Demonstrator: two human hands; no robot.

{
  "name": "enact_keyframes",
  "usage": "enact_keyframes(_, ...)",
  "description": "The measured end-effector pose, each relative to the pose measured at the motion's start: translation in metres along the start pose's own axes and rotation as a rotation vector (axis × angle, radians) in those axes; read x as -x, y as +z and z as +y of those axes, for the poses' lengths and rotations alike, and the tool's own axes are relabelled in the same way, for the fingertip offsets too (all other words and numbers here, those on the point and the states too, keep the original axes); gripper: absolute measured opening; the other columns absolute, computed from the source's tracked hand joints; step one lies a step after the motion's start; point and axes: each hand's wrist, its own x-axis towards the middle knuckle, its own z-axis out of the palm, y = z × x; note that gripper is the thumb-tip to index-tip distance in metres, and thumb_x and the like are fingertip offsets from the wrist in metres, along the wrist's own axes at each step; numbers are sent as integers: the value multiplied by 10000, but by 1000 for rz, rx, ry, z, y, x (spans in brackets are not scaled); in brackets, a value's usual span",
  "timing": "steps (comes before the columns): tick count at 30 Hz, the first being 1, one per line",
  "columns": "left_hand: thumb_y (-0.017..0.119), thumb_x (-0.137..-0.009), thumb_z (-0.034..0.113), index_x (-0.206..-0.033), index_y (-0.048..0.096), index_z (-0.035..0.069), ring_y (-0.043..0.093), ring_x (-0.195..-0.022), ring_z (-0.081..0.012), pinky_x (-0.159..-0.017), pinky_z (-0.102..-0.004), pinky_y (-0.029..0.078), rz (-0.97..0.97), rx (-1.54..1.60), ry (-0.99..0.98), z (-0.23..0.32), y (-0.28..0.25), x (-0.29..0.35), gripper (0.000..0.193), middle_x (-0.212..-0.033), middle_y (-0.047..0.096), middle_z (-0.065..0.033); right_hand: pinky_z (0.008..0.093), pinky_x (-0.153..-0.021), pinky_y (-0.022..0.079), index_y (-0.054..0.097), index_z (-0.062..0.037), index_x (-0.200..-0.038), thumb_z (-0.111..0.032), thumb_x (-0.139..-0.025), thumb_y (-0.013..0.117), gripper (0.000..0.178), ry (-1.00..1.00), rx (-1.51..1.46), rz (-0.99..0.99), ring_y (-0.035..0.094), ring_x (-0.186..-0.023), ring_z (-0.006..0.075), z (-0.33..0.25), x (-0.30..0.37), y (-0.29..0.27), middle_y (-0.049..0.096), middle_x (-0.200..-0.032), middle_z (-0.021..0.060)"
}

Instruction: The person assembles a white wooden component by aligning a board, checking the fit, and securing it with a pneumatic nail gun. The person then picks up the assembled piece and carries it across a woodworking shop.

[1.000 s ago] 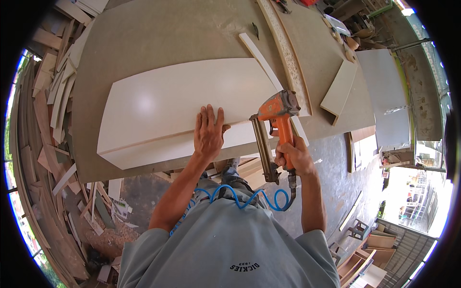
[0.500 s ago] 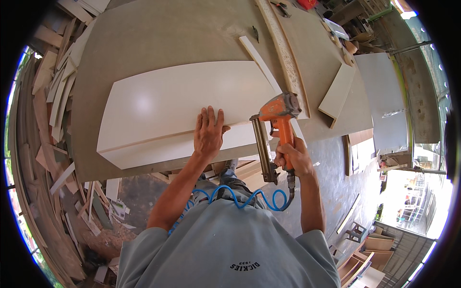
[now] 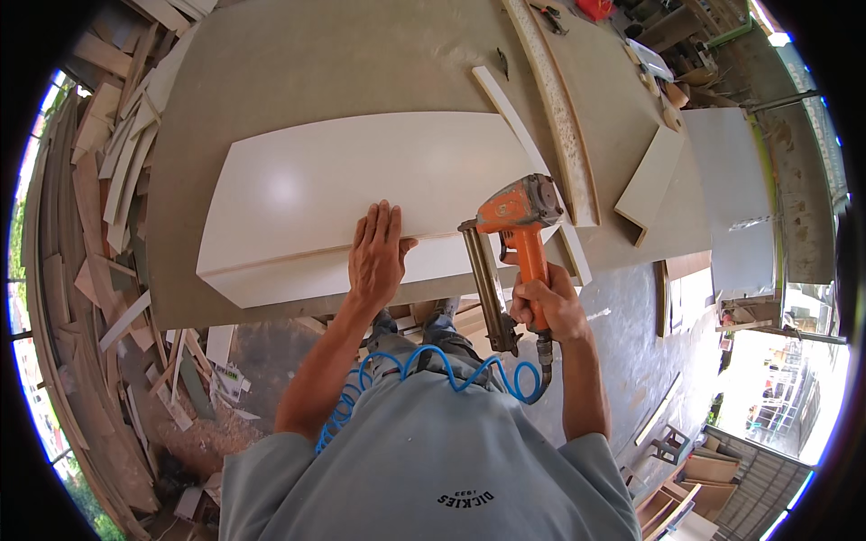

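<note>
Almost nothing has changed over the last second: the wide, pale cream laminated panel (image 3: 361,194) lies where it did on the bare brown workbench (image 3: 298,63), so the fastening along its near edge looks mid-step. The left hand (image 3: 377,252) stays flat, fingers (image 3: 383,225) spread over that edge, gripping nothing. Just right of those fingers the orange pneumatic nail gun (image 3: 516,216) keeps its nose at the panel's corner; the right hand (image 3: 546,302) is wrapped tight around its handle, the coiled blue air hose (image 3: 433,365) trailing below.
</note>
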Motion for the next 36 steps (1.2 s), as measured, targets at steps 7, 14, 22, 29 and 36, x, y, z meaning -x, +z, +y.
enact_keyframes(7, 675, -883, 257, -1266, 576, -58, 539, -1237, -405, -1050, -465, 420, 42, -6, 15, 1, 8, 4, 505, -1297, 592, -245, 278, -497, 432, 476, 89, -1285, -54, -852, 572, 467, 26, 28, -54, 536, -516, 135, 4, -3, 8, 576, -664, 79)
enact_keyframes(14, 664, -892, 236, -1274, 569, -58, 532, -1245, -402, -1047, -473, 417, 47, -8, 37, 0, 8, 4, 491, -1299, 588, -241, 279, -498, 432, 471, 94, -1283, -53, -858, 564, 459, 8, 10, -30, 533, -514, 134, 4, -5, 15, 575, -659, 79)
enact_keyframes(22, 664, -890, 208, -1268, 567, -66, 529, -1249, -399, -1048, -472, 415, 58, 14, 31, 1, 8, 4, 476, -1299, 586, -239, 281, -491, 424, 465, 97, -1288, -51, -858, 561, 465, 28, 46, -14, 526, -510, 133, 1, -6, 18, 567, -649, 78)
enact_keyframes(29, 664, -890, 205, -1269, 568, -58, 529, -1252, -392, -1057, -467, 408, 54, 5, 21, 4, 7, 3, 472, -1299, 587, -235, 276, -489, 419, 471, 89, -1278, -50, -863, 561, 446, 26, 40, -15, 526, -512, 129, 3, -7, 16, 568, -648, 78)
enact_keyframes(36, 659, -898, 205, -1283, 564, -49, 522, -1264, -391, -1069, -471, 397, 41, 0, 8, 5, 8, 4, 470, -1317, 579, -233, 271, -489, 417, 489, 71, -1261, -63, -872, 564, 418, 40, 71, -13, 528, -516, 124, -2, -4, 22, 568, -652, 67)
